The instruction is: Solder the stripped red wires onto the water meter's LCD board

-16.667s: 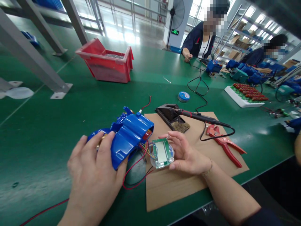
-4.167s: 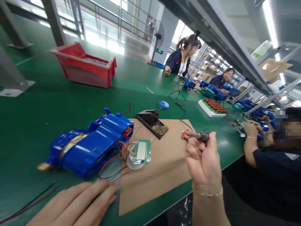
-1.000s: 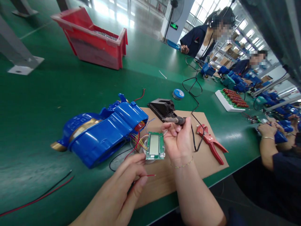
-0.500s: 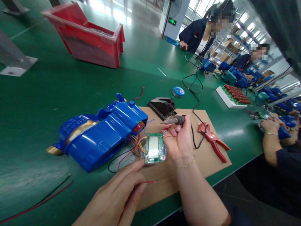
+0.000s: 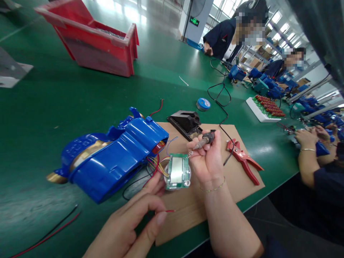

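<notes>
My right hand (image 5: 206, 161) is closed around a soldering iron (image 5: 205, 139), its tip pointing left above a green circuit board with a grey display (image 5: 176, 171). The board lies on a brown cardboard sheet (image 5: 215, 193) and is joined by coloured wires to a blue plastic meter housing (image 5: 113, 161) with brass fittings. My left hand (image 5: 131, 225) pinches the bare end of a thin red wire (image 5: 168, 210) just below the board.
A black iron stand (image 5: 185, 122), red crimping pliers (image 5: 243, 159) and a solder spool (image 5: 203, 104) lie beyond the board. A red bin (image 5: 88, 39) stands at the far left. Other people work along the green table (image 5: 67, 96) at right and back. Red and black wires (image 5: 48, 234) trail at lower left.
The soldering iron has tilted, its tip now lower and nearer the board. My left hand with the red wire has stayed below the board, fingers curling a little.
</notes>
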Tool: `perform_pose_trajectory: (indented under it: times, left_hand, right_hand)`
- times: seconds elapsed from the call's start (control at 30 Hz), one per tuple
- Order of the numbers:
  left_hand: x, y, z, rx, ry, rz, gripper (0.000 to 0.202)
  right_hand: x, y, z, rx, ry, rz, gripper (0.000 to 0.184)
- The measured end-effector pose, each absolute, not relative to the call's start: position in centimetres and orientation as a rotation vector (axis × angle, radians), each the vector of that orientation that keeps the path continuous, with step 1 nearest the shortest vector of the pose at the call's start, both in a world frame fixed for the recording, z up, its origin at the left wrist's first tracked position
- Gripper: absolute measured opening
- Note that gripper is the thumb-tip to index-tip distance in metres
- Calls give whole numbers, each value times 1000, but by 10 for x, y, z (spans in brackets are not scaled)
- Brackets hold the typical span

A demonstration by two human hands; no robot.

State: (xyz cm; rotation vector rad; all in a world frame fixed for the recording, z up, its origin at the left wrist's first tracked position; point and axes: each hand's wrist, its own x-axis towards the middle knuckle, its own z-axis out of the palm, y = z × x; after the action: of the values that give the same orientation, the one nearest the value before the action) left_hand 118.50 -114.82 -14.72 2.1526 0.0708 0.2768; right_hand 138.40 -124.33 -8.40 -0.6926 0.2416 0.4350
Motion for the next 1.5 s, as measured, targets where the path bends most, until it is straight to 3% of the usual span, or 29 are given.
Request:
perform_pose_trajectory:
  times: [0.23, 1.07, 1.5]
  left_hand:
    - [1189, -1146, -144, 2031, 87, 120, 30]
    - [1201, -1148, -134, 1821, 81, 66, 21]
    - [1196, -1141, -126, 2295, -1, 687, 12]
  right_hand:
    - [1377, -1240, -89, -709, 280, 439, 44]
    - [1391, -1222, -91, -607, 189, 627, 49]
    - [1398, -1234, -95, -781, 130, 412, 46]
